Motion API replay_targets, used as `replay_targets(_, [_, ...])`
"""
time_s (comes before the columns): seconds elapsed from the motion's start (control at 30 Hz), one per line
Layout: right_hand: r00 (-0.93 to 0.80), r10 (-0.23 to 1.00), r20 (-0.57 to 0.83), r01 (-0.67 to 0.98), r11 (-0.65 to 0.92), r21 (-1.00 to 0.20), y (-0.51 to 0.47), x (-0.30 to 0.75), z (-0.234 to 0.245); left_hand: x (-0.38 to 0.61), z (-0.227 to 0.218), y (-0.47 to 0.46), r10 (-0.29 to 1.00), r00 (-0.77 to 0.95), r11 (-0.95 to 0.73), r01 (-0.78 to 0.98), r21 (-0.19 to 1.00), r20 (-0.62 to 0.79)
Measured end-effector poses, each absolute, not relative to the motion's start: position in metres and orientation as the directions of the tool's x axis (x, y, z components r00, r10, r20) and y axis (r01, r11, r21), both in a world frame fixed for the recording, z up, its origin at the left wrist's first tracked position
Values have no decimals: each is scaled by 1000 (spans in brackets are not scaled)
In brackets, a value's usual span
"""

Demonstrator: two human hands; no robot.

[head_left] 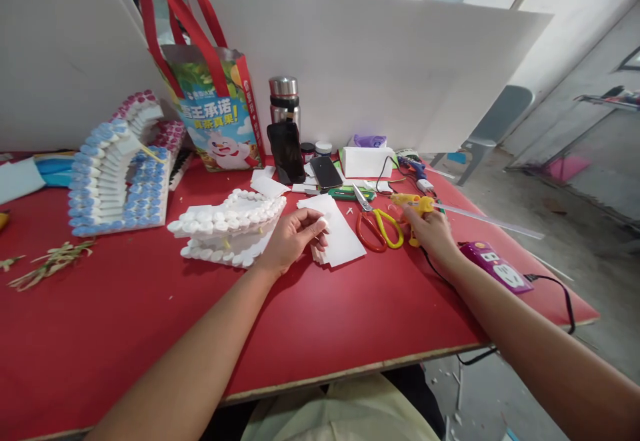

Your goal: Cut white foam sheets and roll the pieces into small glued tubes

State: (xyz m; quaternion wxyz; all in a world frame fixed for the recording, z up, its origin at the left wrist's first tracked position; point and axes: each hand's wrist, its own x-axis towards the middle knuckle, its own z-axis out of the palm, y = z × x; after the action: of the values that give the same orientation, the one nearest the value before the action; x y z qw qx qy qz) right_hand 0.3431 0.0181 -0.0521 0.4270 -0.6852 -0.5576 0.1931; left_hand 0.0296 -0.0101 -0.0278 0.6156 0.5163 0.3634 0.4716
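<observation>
My left hand (296,236) is closed, thumb and fingertips pinching a small white piece (325,224) over a stack of white paper sheets (343,236). My right hand (434,233) is wrapped round a yellow hot glue gun (407,200); a long clear glue stick (490,220) sticks out from its back. Left of my left hand sits a curved white structure (220,220) edged with rounded white pieces. Scissors (373,221) with one red and one yellow handle lie between my hands.
Blue and pink curved models (113,181) stand at the left by a shopping bag (217,114). Behind are a steel flask (284,94), phones (326,172), a green cutter (353,194) and a white box (367,162). A purple device (495,266) with a cable lies near the table's right edge.
</observation>
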Motion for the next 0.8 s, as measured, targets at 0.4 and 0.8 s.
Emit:
replay_targets(0.4, [90, 978, 187, 851, 22, -524, 3, 348, -39, 28, -30, -10, 956, 282, -32, -187, 982, 85])
replay_targets(0.8, [-96, 952, 292, 831, 238, -503, -101, 299, 19, 30, -35, -9, 948, 305, -12, -252, 968, 91])
